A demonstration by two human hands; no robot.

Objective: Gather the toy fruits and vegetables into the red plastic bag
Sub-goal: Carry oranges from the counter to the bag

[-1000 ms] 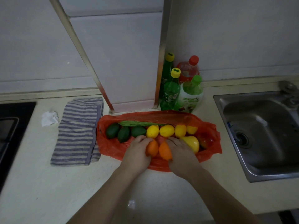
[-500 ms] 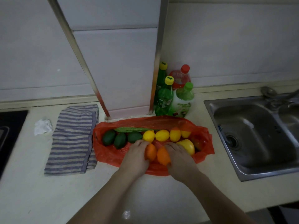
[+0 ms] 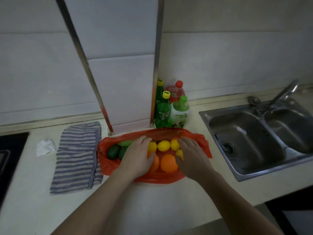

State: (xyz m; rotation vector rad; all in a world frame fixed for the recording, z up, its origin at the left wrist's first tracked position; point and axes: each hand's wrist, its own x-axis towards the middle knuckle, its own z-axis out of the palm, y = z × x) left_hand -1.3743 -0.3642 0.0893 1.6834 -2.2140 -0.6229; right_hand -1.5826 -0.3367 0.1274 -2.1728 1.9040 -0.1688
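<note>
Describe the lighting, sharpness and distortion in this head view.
Head view: dim and underexposed, colours muted, though the red bag and orange are readable; soft throughout, bottle labels illegible; wide-angle distortion tilts the metal wall strip; a faint highlight on the faucet, no harsh glare.

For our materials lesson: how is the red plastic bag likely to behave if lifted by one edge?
Probably floppy: the red plastic bag lies thin, flat and crumpled. It would likely sag where lifted, and the round oranges and lemons look apt to roll toward the low side.
</note>
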